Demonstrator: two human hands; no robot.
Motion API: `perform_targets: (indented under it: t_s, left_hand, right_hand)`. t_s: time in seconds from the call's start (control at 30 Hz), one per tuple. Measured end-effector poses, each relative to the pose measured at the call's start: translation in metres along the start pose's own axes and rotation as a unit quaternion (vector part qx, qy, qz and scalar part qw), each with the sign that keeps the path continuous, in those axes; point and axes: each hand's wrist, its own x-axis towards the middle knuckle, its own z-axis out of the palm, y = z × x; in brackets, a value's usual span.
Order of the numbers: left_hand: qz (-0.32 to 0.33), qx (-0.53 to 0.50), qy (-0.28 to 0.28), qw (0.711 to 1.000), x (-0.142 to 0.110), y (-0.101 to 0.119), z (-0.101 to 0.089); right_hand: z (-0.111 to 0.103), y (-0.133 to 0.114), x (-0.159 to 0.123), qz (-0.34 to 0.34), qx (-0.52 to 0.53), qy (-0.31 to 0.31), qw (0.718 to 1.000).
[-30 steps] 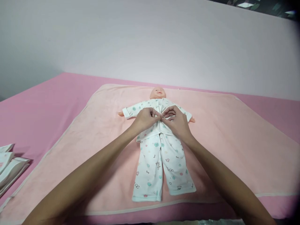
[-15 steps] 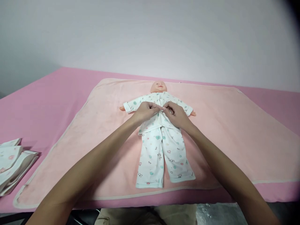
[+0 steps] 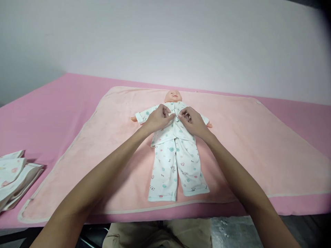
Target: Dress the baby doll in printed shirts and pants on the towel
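Note:
A baby doll [image 3: 173, 96] lies on its back, arms spread, in a white printed long-sleeved shirt [image 3: 165, 136] and matching trousers [image 3: 165, 168]. Over the chest, my left hand [image 3: 160, 117] pinches the shirt's front edge between thumb and fingers. Just across the opening, my right hand [image 3: 192, 120] is closed on the other edge with a similar pinch. A small round button [image 3: 177, 120] shows between the two hands. The fingertips are a short gap apart, and the fingers hide part of the chest.
Under the doll is a peach blanket [image 3: 258, 155] with a pale border, spread on a pink-covered table [image 3: 59, 113]. Folded printed cloths [image 3: 15, 179] are stacked at the left edge. A pale wall [image 3: 165, 41] stands behind the table.
My hands have parted slightly and moved up the chest a little, so the button between them now shows. The view has shifted slightly.

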Motion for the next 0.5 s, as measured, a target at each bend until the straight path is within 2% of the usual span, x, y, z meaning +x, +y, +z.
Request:
perform_targets:
  t_s: [0.07, 0.17, 0.23, 0.33, 0.5]
  left_hand:
    - [-0.009, 0.006, -0.009, 1.0, 0.013, 0.004, -0.008]
    - [-0.012, 0.023, -0.072, 0.997, 0.033, 0.01, -0.019]
    - [-0.019, 0.023, -0.104, 0.994, 0.041, 0.013, -0.024]
    - [-0.028, 0.001, -0.102, 0.994, 0.046, 0.016, -0.022]
    - [-0.033, -0.038, -0.084, 0.995, 0.042, 0.024, -0.009]
  right_hand:
    - [-0.006, 0.004, 0.014, -0.013, -0.018, -0.017, 1.0]
    - [-0.015, 0.008, 0.034, -0.003, -0.032, -0.077, 0.997]
    - [-0.018, 0.01, 0.041, 0.011, -0.02, -0.088, 0.996]
    - [-0.014, 0.015, 0.04, 0.01, 0.026, -0.061, 0.998]
    - [-0.001, 0.024, 0.033, 0.034, 0.109, 0.005, 0.993]
